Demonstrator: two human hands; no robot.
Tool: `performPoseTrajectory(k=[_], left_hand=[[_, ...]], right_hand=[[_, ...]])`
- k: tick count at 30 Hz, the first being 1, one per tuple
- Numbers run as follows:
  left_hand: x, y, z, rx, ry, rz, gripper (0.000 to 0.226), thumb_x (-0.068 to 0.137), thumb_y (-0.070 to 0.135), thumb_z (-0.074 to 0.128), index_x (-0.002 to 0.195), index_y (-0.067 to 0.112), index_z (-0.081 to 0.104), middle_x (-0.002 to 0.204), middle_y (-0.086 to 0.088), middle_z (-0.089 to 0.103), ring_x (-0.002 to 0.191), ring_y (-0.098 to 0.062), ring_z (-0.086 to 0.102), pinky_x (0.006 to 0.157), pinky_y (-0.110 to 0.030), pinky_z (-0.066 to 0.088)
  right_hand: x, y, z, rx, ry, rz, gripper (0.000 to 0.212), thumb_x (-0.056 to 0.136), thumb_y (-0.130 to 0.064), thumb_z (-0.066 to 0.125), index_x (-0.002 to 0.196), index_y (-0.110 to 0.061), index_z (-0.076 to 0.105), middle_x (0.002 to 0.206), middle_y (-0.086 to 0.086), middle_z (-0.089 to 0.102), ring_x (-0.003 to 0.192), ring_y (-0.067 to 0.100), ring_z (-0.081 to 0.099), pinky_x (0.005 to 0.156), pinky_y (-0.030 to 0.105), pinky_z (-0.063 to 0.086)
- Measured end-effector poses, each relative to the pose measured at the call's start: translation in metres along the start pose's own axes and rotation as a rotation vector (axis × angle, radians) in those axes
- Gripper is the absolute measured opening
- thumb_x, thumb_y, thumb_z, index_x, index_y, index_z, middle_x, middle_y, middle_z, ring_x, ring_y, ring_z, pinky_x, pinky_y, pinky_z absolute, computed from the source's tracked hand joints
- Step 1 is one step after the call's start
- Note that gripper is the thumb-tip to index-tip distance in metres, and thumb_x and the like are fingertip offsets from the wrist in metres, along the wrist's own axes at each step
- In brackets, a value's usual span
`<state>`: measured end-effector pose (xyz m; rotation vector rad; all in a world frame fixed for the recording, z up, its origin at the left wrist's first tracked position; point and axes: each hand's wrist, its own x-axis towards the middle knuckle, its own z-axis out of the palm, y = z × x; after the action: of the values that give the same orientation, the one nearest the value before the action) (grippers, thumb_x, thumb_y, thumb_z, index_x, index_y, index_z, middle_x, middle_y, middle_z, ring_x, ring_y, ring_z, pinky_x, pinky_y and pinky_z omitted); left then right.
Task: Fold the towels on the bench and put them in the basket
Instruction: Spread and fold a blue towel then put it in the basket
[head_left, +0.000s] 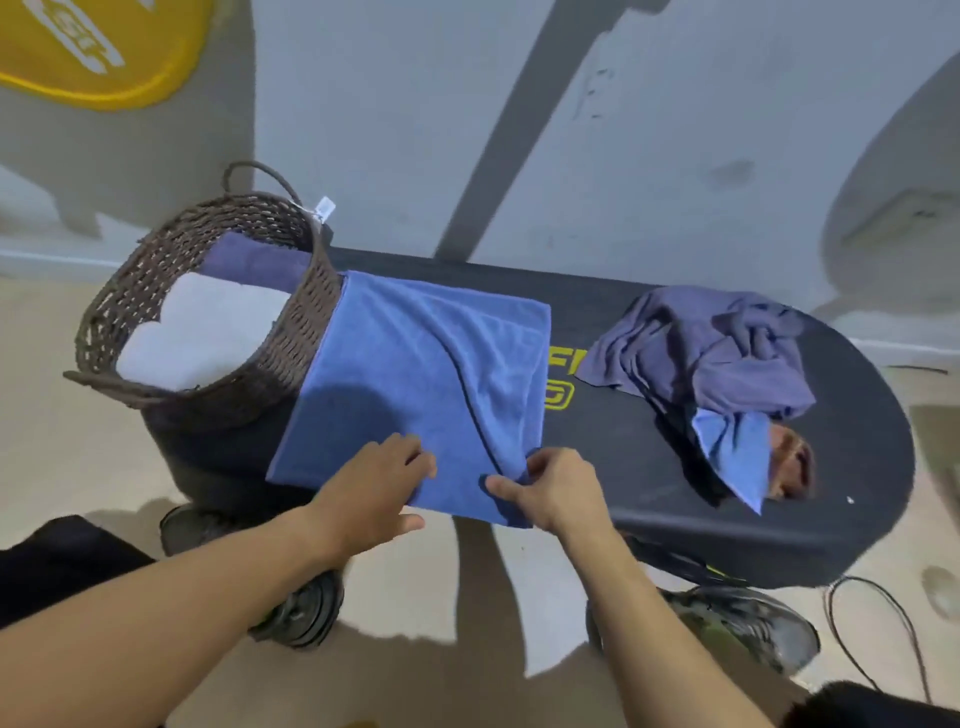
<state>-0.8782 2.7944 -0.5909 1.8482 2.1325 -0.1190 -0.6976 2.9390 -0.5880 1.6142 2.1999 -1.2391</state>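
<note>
Black bench (649, 457) — basket (218, 312) left, crumpled pile (717, 353) right; my left hand (374, 488) flat on blue towel (415, 384), right hand (556, 488) pinching its corner

Basket (156, 291) sits on bench (857, 467) left of spread towel (415, 364).

**Materials and Surface Finish**

The bench (649, 467) has a black padded top with a matt, faintly grained, vinyl-like finish and yellow printed lettering. The blue towel (415, 374) is soft napped cloth, matt, resembling microfibre, with a stitched hem. The heap of towels (717, 358) is thinner purple-grey, light blue and brown cloth, creased and matt. The basket (208, 312) is dark brown woven wicker, rough and ribbed; a white towel (192, 332) inside it looks plush. The floor (62, 447) is smooth, dull beige.
</note>
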Motion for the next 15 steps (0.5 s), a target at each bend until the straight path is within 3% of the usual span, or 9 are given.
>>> performPoseTrajectory(k=[5,10,12,15], left_hand=[[0.002,0.031,0.010,0.073,0.059,-0.027,0.044,0.082,0.055,0.063,0.105,0.021,0.048,0.103,0.003,0.045,0.092,-0.021,0.047,0.073,-0.032,0.035],[0.019,0.047,0.004,-0.338,0.185,-0.206,0.035,0.090,0.046,0.062,0.113,0.021,0.054,0.109,0.008,0.051,0.100,-0.016,0.049,0.086,-0.029,0.041],[0.030,0.044,0.002,-0.361,0.156,-0.266,0.036,0.090,0.045,0.062,0.115,0.022,0.051,0.110,0.008,0.047,0.100,-0.017,0.046,0.088,-0.031,0.041],[0.043,0.038,0.000,-0.327,0.042,-0.265,0.038,0.090,0.050,0.060,0.115,0.028,0.043,0.113,0.010,0.040,0.100,-0.017,0.043,0.087,-0.036,0.043]], right_hand=[[-0.017,0.011,0.010,0.014,0.044,-0.025,0.039,0.078,-0.033,0.073,0.058,-0.017,0.043,0.061,0.000,0.051,0.070,0.028,0.055,0.057,0.029,0.039],[-0.006,0.012,-0.024,-0.071,-0.133,0.038,0.030,0.073,-0.038,0.076,0.071,-0.009,0.069,0.068,0.006,0.072,0.063,0.022,0.064,0.069,0.036,0.060],[0.016,-0.001,-0.039,0.010,-0.083,0.019,0.033,0.074,-0.040,0.077,0.074,-0.007,0.071,0.066,0.004,0.069,0.059,0.020,0.059,0.071,0.037,0.061],[0.062,-0.027,-0.054,0.248,0.074,0.011,0.034,0.080,-0.038,0.074,0.072,-0.008,0.061,0.074,0.018,0.069,0.061,0.032,0.067,0.069,0.047,0.061]])
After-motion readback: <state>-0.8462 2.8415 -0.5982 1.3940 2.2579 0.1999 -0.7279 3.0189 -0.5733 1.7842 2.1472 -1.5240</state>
